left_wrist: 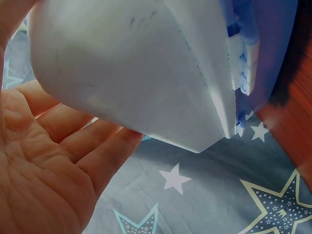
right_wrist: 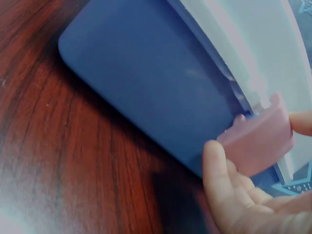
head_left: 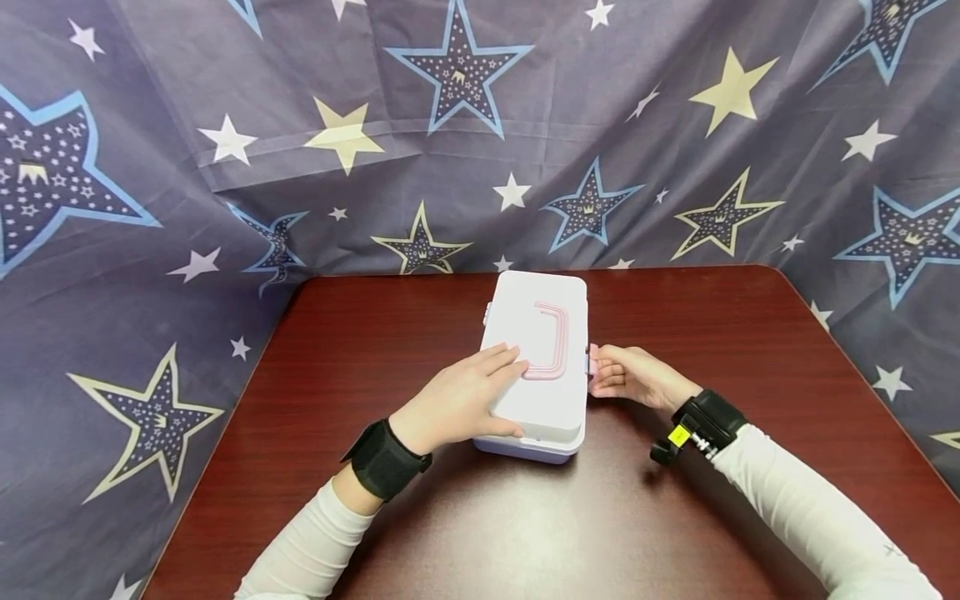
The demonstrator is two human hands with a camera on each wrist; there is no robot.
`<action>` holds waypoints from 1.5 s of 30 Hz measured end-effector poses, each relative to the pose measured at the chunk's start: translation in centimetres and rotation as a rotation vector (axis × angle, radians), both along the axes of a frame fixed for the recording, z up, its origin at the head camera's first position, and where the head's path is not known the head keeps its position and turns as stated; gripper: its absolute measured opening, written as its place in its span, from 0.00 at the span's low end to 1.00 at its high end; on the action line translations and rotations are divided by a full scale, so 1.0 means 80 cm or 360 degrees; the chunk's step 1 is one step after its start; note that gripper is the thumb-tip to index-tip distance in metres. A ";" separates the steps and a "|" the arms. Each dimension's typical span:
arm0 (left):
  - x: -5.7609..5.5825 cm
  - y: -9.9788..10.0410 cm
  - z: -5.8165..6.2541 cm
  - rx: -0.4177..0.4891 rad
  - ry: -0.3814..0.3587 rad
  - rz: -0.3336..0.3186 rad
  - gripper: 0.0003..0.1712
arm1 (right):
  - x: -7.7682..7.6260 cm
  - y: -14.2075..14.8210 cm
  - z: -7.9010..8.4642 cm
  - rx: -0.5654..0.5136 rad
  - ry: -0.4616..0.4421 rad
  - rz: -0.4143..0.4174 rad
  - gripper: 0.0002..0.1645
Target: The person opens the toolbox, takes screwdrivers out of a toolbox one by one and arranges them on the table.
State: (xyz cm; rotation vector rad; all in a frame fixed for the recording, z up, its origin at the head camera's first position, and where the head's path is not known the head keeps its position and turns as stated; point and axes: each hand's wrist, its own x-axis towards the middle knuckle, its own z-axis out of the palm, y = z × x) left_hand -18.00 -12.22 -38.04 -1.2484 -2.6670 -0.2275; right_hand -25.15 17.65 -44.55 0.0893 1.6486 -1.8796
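A storage box with a white lid (head_left: pixel 521 312) and a blue lower part (right_wrist: pixel 136 73) stands on the table. A folded pink handle (head_left: pixel 561 337) lies flat on the lid. My left hand (head_left: pixel 467 397) rests on the lid's near left part, its fingers extended over the top and the thumb toward the near edge. At the box's right side, my right hand (head_left: pixel 637 377) pinches the pink latch (right_wrist: pixel 258 139) between thumb and fingers. In the right wrist view the latch stands tilted out from the blue wall. The lid sits down on the lower part.
The dark red wooden table (head_left: pixel 375 325) extends around the box on all sides. White and blue hinge pieces (left_wrist: pixel 248 68) run along the box's left side. A grey curtain (head_left: pixel 300 75) printed with stars hangs behind and beside the table.
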 end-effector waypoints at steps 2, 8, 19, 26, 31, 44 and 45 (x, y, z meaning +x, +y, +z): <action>0.001 0.000 0.000 0.0003 -0.0001 0.0000 0.48 | 0.000 0.005 -0.001 -0.0046 -0.0018 0.0001 0.12; 0.002 0.001 0.001 0.0013 0.0000 0.0003 0.48 | 0.000 0.014 -0.008 -0.0155 -0.0032 0.0047 0.11; 0.000 0.000 0.002 -0.0016 -0.0002 0.0012 0.48 | 0.002 0.024 -0.020 0.0135 0.0337 0.0051 0.18; -0.001 0.001 0.003 0.0001 -0.0026 -0.0003 0.48 | 0.005 0.005 -0.036 0.1015 0.1116 0.0182 0.15; -0.001 0.002 0.001 0.0006 -0.0023 0.0001 0.48 | 0.005 -0.012 -0.046 0.1346 0.1505 0.0226 0.03; 0.001 0.001 0.002 -0.0026 -0.0007 0.0010 0.48 | 0.021 0.002 -0.030 0.1373 0.1589 0.0097 0.19; 0.002 0.001 0.002 -0.0034 -0.0009 0.0012 0.48 | 0.023 0.004 -0.028 0.1370 0.1594 0.0089 0.19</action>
